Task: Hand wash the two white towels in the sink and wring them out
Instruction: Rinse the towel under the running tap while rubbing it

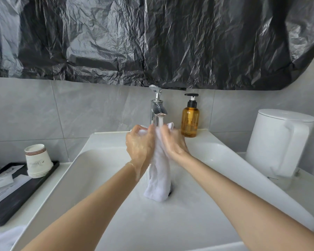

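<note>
A wet white towel hangs bunched over the white sink, its lower end touching the basin near the drain. My left hand and my right hand both grip its upper end, held right under the chrome faucet. Water runs from the spout onto the towel between my hands. Both hands look wet and soapy. A second white cloth lies on the counter at the bottom left corner, partly cut off by the frame edge.
An amber soap pump bottle stands right of the faucet. A white kettle sits on the right counter. On the left, a black tray holds stacked paper cups and packets. Black plastic sheeting covers the wall above.
</note>
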